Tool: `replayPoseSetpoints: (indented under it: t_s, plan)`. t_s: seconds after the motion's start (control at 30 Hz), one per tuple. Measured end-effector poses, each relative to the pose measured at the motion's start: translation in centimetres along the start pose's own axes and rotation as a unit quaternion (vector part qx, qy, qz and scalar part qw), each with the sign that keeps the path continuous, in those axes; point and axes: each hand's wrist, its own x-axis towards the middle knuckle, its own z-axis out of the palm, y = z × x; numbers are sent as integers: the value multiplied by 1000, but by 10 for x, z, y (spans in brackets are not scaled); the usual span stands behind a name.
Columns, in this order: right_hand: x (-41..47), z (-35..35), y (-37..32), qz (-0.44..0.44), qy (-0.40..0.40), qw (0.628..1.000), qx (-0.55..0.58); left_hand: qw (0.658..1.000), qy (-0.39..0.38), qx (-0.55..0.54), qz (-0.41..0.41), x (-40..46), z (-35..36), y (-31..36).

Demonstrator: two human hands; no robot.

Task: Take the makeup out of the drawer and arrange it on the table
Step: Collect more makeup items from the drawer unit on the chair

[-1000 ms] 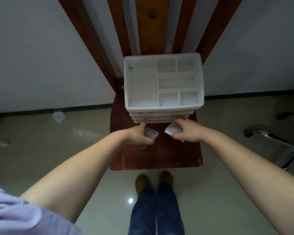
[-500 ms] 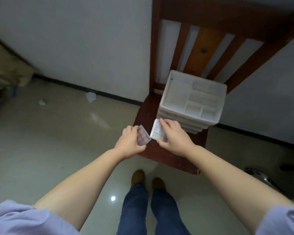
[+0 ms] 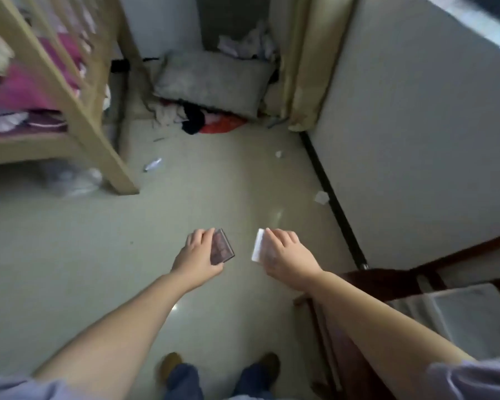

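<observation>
Blurred throughout; white case [image 3: 257,246] half hidden under right hand [image 3: 283,255]. Left hand [image 3: 198,256] fingers clasping dark palette [image 3: 221,246]. Now over floor [image 3: 98,241], drawers [image 3: 459,310] swung to right edge.

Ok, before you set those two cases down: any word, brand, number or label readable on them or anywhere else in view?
None can be read.
Dark palette case in the left hand: only blurred dark squares show, no lettering.
White case in the right hand: plain white edge, any print hidden or blurred.
White drawer organizer on the chair: no label visible.
</observation>
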Motion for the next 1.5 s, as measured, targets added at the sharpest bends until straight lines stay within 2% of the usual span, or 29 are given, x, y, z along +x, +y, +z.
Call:
replayPoseSetpoints:
  t_s: [0.27,0.53,0.7,1.0,1.1,1.23,1.5]
  plan:
    - [80,32,-225,-238,-70,965,-87,968,147,-43,-197,-167,-88,-194]
    - [85,123,-495,-419,-90,899,-88,919,212,-36,-329,-362,-153,-366]
    - [86,170,-636,-499,-119,855,-82,880,246,-32,-405,-447,-183,-452]
    - [184,217,-829,-590,-124,789,-115,832,292,-37,-470,-472,-246,-605]
    - [231,223,-897,-611,-131,770,-128,807,315,-52,-497,-468,-281,-660]
    - [284,231,-991,-661,-127,724,-150,770,341,-70,-534,-469,-328,-727]
    - [337,294,-1167,-716,-150,662,-164,727,350,-85,-584,-506,-377,-869]
